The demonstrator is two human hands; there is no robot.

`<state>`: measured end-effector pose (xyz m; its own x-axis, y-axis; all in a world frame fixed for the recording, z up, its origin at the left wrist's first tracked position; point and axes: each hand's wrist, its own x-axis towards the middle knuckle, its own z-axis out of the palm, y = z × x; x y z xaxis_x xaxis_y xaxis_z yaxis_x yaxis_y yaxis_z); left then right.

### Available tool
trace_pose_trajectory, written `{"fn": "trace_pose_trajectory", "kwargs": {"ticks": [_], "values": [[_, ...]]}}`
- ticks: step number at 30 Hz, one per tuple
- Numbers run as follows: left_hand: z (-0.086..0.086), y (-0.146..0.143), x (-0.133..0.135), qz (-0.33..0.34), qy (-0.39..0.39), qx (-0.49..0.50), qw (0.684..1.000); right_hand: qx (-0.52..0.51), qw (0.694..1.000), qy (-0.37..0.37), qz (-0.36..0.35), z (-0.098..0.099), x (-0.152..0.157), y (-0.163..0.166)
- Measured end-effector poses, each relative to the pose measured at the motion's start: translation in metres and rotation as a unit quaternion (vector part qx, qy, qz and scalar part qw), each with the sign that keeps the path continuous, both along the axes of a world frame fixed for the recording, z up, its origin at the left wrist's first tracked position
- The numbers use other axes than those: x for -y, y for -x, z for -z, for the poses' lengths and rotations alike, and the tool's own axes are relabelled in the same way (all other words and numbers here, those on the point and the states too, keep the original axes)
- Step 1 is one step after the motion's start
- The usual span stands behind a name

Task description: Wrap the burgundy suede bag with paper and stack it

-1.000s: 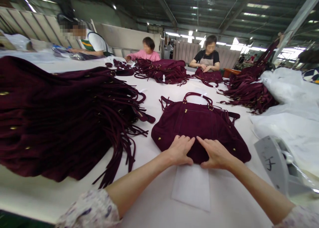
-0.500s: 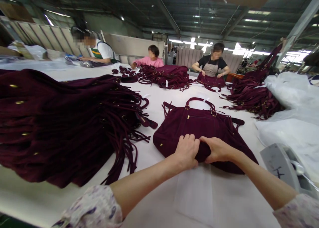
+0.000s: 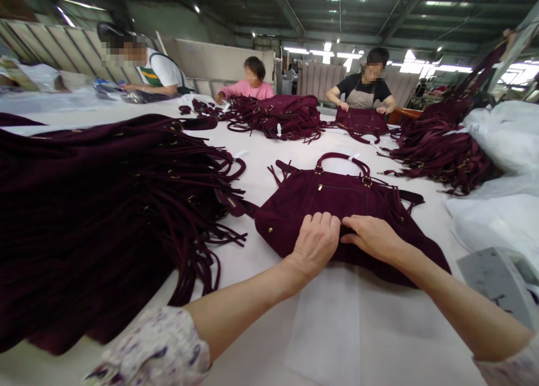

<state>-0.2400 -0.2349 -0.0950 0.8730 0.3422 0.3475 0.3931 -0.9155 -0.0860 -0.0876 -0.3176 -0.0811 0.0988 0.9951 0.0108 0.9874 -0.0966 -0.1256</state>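
A burgundy handbag lies flat on the white table, its looped handle pointing away from me and its base toward me. My left hand is closed on the bag's near edge, left of the middle, fingers curled over the fabric. Close beside it, my right hand pinches the same edge between thumb and fingers. The fabric under both hands is partly hidden. A small gold zip pull and gold studs show on the bag. Under its near edge lies a translucent white sheet.
At the left rises a big stack of burgundy bags with dangling straps. More bags are piled at the far side, where three people work. To the right are a heap of straps, white plastic bags and a grey device.
The view has shifted slightly. My hands have moved a little up along the bag's near edge, and my right thumb and fingers have come closer together.
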Motion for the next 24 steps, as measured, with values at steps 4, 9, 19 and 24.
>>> {"fn": "trace_pose_trajectory", "kwargs": {"ticks": [4,9,19,24], "values": [[-0.010,-0.013,-0.016,-0.008,0.025,-0.006,1.000,0.084,0.995,-0.007,0.050,-0.004,-0.008,-0.005],[-0.013,-0.046,-0.067,0.093,0.016,-0.040,0.995,0.109,0.992,-0.042,-0.047,0.016,-0.038,-0.046],[0.035,-0.089,-0.124,0.183,-0.001,-0.042,0.982,0.141,0.985,-0.095,-0.016,0.082,-0.070,-0.073],[-0.010,-0.043,-0.092,0.192,-0.025,0.047,0.980,0.096,0.988,-0.122,0.015,0.082,-0.069,-0.074]]}}
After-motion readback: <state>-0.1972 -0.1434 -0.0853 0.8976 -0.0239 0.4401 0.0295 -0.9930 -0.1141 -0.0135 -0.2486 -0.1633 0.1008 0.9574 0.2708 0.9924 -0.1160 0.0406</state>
